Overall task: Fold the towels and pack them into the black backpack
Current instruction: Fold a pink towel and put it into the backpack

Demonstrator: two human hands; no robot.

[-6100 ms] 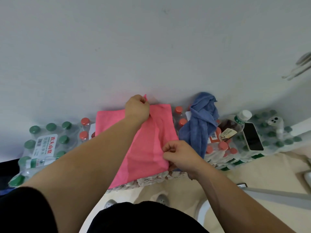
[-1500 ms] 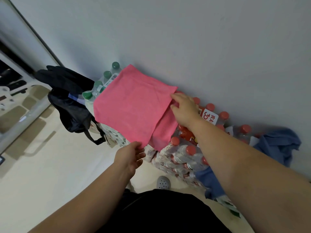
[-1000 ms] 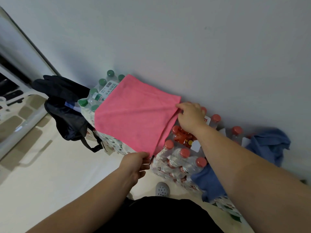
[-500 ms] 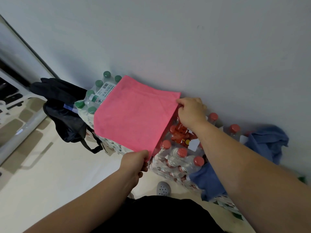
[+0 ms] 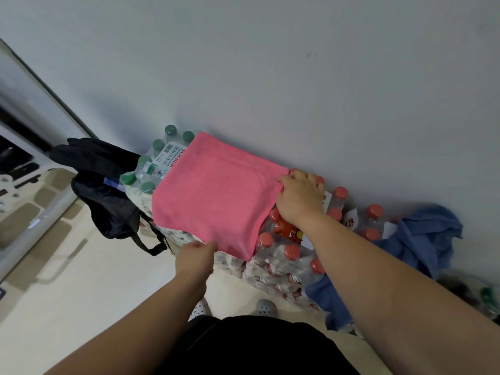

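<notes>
The pink towel (image 5: 216, 196) is lying folded flat on top of shrink-wrapped bottle packs stacked against the wall (image 5: 270, 77). It covers most of the green-capped bottle pack (image 5: 151, 163), so only a few caps and a label stick out on its far left. The towel's right edge reaches over the red-capped bottle pack (image 5: 292, 255). It looks pretty much square to me, so no real long axis. It sits skewed, with one corner pointing near and drooping over the front of the packs, and the opposite corner is at the wall. There's a faint fold ridge near the far right corner.

The right hand (image 5: 300, 197) is on that far right corner, palm down, with fingers curled and the grip bunching the cloth there. That forearm comes in from the lower right.

The left hand (image 5: 194, 259) is at the towel's near edge with its back to the camera. It's blurry and the fingers are hidden, so I can't tell if its grip has the towel or is just touching it.

The black backpack (image 5: 108, 190) slumps on the left against the green-capped pack, with a strap trailing onto the floor (image 5: 81, 293). A crumpled blue towel (image 5: 422, 239) is draped over the packs on the right, partly behind the right forearm. Grey shoes (image 5: 266, 307) peek out near the bottom.
</notes>
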